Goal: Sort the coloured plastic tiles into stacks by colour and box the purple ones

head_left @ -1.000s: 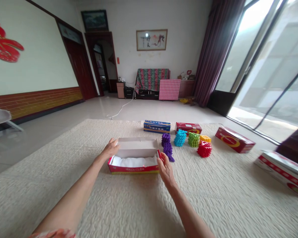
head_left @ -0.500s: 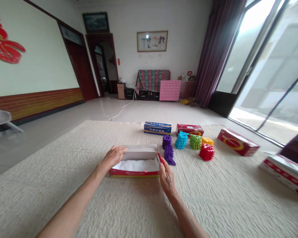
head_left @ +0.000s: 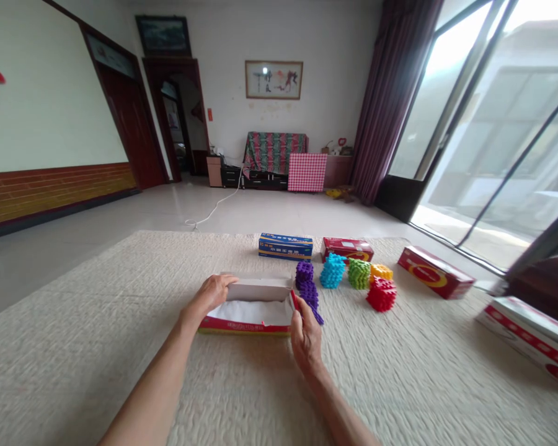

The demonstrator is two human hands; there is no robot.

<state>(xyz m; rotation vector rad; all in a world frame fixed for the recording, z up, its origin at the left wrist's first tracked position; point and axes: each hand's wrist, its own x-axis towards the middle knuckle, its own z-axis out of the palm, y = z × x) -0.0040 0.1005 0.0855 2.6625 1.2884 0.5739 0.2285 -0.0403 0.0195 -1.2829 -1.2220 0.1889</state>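
An opened red cardboard box point(head_left: 242, 326) lies on the cream quilted cover, its lid point(head_left: 260, 280) tipped back. White lining point(head_left: 251, 311) covers the inside. My left hand point(head_left: 210, 295) grips the box's left end, fingers over the back corner beside the lid. At the opposite end, my right hand point(head_left: 307, 334) pinches the red end flap between thumb and fingers. Just beyond that hand stands a stack of purple interlocking pieces point(head_left: 305, 275), partly hidden by it. Further right are blocks of the same kind: light blue point(head_left: 333, 271), green point(head_left: 359, 274), yellow point(head_left: 381, 271) and red point(head_left: 382, 294).
A blue box point(head_left: 285, 248) and a dark red box point(head_left: 348, 249) stand near the cover's far edge. Another red box point(head_left: 434, 272) lies to the right, and a white-and-red box point(head_left: 530, 341) is closer at the right. The quilted cover point(head_left: 97, 347) spreads around them.
My view has turned slightly to the right, so the scene sits further left in the picture. Both hands keep their hold on the box, which looks much the same.
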